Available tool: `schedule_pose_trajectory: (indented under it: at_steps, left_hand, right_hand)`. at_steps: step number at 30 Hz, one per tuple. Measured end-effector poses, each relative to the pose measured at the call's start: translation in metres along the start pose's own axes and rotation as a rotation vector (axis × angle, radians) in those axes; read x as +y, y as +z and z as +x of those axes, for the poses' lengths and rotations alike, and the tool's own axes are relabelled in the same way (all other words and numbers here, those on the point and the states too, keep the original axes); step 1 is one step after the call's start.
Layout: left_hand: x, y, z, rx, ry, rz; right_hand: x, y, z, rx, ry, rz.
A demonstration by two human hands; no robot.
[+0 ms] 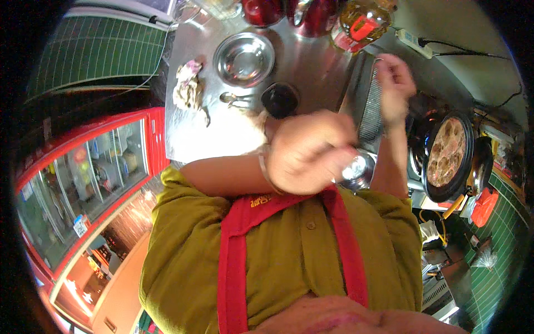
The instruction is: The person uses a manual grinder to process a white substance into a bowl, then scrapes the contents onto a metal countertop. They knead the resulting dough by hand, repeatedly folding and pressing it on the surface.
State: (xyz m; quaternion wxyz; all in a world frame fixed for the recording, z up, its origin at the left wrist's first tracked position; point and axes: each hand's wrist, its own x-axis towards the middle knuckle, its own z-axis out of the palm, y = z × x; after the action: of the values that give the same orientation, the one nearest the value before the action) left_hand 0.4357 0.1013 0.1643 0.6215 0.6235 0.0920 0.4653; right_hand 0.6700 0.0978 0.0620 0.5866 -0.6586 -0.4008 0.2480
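Note:
Blurred and curled, my left hand (pixel 313 154) is in front of my chest, above the near edge of the steel counter (pixel 321 75). Whether it holds anything is not visible. My right hand (pixel 395 81) is farther out on the right, also blurred, its fingers bent beside a long metal mesh rack (pixel 371 106). I cannot tell whether it touches the rack. A black bowl (pixel 280 100) lies just beyond my left hand. Close to its fingers is a shiny metal vessel (pixel 358 169), partly hidden. A round black pan (pixel 425 183) holding lumpy brownish food (pixel 447 152) stands right of my right forearm.
On the counter are a steel bowl (pixel 244 59), spoons (pixel 235 99) and a crumpled cloth (pixel 188 89). Red metal containers (pixel 313 16) and an oil bottle (pixel 362 27) line the back. A power strip (pixel 413 43) has black cables. A red-framed glass-door fridge (pixel 152 133) stands left.

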Motion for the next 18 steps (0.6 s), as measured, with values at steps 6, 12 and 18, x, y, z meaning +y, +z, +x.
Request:
schedule_pose_trajectory:
  at_steps: [6, 12, 18]
  left_hand:
    - [0.036, -0.087, -0.106, 0.591, -0.347, -0.140]
    - [0.058, -0.140, -0.201, 0.629, -0.649, -0.214]
    - [0.076, -0.164, -0.274, 0.409, -0.747, -0.470]
  right_hand:
    - [-0.017, 0.087, -0.094, -0.659, -0.126, -0.543]
    - [-0.012, 0.155, -0.126, -0.474, -0.116, -0.818]
    - [-0.004, 0.159, -0.125, -0.306, -0.168, -0.972]
